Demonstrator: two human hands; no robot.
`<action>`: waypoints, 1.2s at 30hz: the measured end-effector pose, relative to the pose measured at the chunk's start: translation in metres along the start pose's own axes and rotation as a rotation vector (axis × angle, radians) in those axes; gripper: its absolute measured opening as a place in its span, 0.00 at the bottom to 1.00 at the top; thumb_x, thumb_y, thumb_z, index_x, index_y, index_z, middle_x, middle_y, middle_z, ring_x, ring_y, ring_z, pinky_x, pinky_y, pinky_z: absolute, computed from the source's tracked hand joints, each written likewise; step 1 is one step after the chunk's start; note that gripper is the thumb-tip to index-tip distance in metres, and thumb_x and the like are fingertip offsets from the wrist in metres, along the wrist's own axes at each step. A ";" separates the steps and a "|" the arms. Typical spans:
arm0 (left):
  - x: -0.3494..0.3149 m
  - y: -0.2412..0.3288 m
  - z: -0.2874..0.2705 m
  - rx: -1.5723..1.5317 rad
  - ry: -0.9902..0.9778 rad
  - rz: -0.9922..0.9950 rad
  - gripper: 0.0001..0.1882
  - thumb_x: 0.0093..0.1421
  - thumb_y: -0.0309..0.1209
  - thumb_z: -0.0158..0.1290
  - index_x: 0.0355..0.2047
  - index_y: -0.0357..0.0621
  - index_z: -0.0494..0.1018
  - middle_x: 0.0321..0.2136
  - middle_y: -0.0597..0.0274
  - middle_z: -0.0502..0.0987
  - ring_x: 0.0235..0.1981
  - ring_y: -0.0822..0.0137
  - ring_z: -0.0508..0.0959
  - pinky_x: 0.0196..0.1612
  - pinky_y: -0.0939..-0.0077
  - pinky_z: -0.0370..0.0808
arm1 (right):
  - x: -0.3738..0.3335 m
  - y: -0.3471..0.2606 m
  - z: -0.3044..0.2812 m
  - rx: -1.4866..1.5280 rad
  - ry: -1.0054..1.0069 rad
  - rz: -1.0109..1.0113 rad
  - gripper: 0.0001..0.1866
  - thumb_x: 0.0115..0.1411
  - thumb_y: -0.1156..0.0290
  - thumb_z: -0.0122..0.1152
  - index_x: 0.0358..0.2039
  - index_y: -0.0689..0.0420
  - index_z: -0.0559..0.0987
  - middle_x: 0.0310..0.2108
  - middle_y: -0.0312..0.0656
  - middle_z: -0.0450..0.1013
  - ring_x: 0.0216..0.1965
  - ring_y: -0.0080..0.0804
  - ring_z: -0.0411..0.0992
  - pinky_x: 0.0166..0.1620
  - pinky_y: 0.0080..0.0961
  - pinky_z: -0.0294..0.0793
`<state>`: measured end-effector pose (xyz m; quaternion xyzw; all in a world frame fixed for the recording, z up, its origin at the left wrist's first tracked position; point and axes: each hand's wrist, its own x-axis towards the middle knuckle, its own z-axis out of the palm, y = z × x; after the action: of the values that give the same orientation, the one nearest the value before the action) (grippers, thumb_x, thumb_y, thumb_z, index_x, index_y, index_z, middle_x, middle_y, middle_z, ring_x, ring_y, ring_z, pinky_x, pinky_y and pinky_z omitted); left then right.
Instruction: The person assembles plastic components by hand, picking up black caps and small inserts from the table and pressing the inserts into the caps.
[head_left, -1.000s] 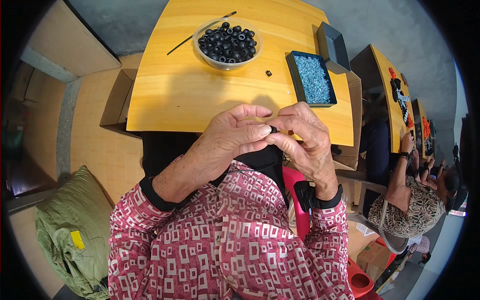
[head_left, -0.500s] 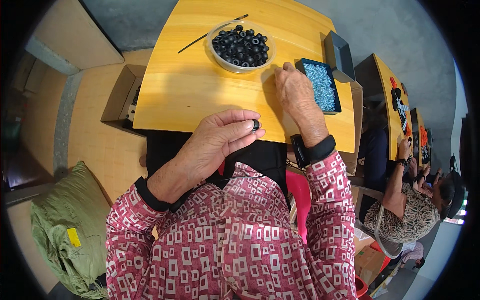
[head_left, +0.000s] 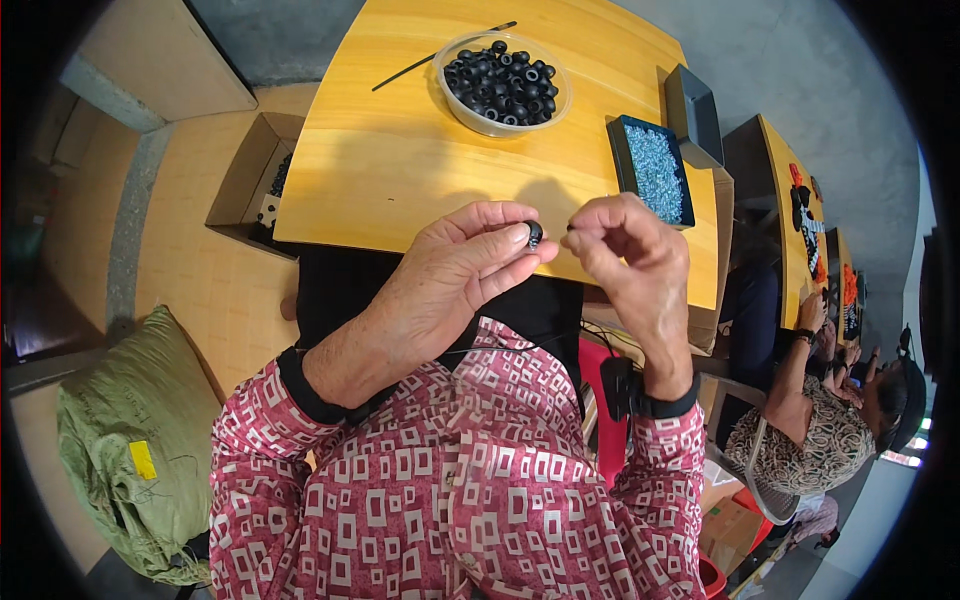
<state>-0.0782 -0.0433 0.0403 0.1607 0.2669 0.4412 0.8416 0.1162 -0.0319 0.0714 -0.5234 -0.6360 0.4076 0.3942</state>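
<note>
My left hand [head_left: 455,255] gripping round black piece [head_left: 535,234] on my side of clear bowl [head_left: 482,123]; right hand [head_left: 640,245] pinching small dark bit [head_left: 571,229] there too; tray [head_left: 621,156] sitting right of bowl.

Rounded black piece [head_left: 534,235] sits in left hand [head_left: 445,268], tiny dark piece [head_left: 571,228] in right hand [head_left: 640,258]

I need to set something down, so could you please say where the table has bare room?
The table is largely bare left of the bowl, nearer than the black stick, and between bowl and tray. It is crowded around tray and grey box, and at the near edge under the left hand and right hand.
</note>
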 end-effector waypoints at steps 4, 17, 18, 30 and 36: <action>0.005 -0.013 -0.007 -0.051 0.058 0.018 0.10 0.63 0.27 0.50 0.44 0.40 0.71 0.39 0.64 0.76 0.46 0.68 0.77 0.49 0.83 0.76 | -0.020 -0.003 -0.001 -0.131 -0.044 -0.167 0.06 0.51 0.84 0.60 0.30 0.63 0.77 0.31 0.40 0.73 0.31 0.26 0.73 0.35 0.20 0.71; 0.022 -0.053 -0.031 -0.126 0.119 -0.051 0.09 0.64 0.29 0.50 0.43 0.40 0.71 0.35 0.62 0.78 0.39 0.71 0.80 0.41 0.86 0.79 | -0.037 0.028 0.006 -0.390 -0.050 -0.368 0.09 0.51 0.84 0.60 0.34 0.62 0.77 0.32 0.44 0.72 0.31 0.37 0.73 0.34 0.25 0.74; 0.022 -0.054 -0.031 -0.127 0.120 -0.052 0.09 0.64 0.29 0.50 0.43 0.40 0.71 0.35 0.62 0.78 0.39 0.71 0.80 0.41 0.86 0.79 | -0.039 0.030 0.005 -0.362 -0.040 -0.332 0.09 0.51 0.84 0.60 0.34 0.62 0.77 0.32 0.44 0.73 0.32 0.37 0.73 0.34 0.26 0.74; 0.016 -0.061 -0.041 -0.073 0.054 -0.128 0.08 0.64 0.31 0.50 0.40 0.41 0.72 0.33 0.65 0.77 0.34 0.77 0.79 0.37 0.89 0.79 | -0.041 0.052 0.016 -0.119 -0.031 -0.233 0.08 0.49 0.79 0.67 0.31 0.62 0.79 0.29 0.42 0.74 0.31 0.32 0.74 0.33 0.23 0.73; 0.012 -0.064 -0.043 0.001 0.102 -0.151 0.10 0.62 0.34 0.54 0.38 0.41 0.72 0.32 0.65 0.76 0.32 0.78 0.77 0.37 0.90 0.78 | -0.046 0.050 0.021 -0.249 -0.063 -0.323 0.09 0.49 0.78 0.68 0.33 0.61 0.80 0.29 0.41 0.74 0.30 0.31 0.74 0.33 0.22 0.73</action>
<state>-0.0562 -0.0674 -0.0307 0.1178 0.3211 0.3839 0.8577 0.1208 -0.0731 0.0142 -0.4465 -0.7691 0.2734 0.3666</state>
